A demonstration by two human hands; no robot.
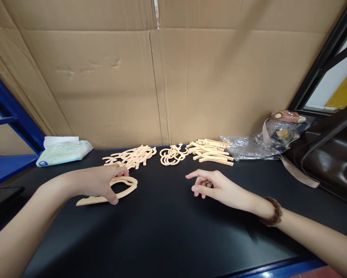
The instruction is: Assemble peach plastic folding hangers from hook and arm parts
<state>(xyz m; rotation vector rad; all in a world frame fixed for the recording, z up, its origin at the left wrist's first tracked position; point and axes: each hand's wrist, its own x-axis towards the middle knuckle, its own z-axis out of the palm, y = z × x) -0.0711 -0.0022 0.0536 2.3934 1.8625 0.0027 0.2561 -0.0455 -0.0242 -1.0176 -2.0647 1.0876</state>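
My left hand (pixel 104 183) is closed around a beige plastic folding clothes hanger (pixel 130 189) lying low over the black table, thumb in front and fingers behind. The hanger's looped end points right, and part of it is hidden under the palm. My right hand (pixel 208 184) hovers over the table with the index finger stretched out and the others loosely curled; nothing shows in it. Beyond the hands lie three piles of beige pieces: flat branching parts (pixel 140 156) at left, curved hooks (pixel 173 155) in the middle and long hanger arms (pixel 212 151) at right.
A pack of wipes (pixel 65 151) rests at the back left. Crumpled clear plastic (pixel 244 148), a clear bottle with a brown lid (pixel 283 131) and a dark brown leather bag (pixel 332 154) occupy the right. A cardboard wall (pixel 118 85) stands behind the table (pixel 161 231).
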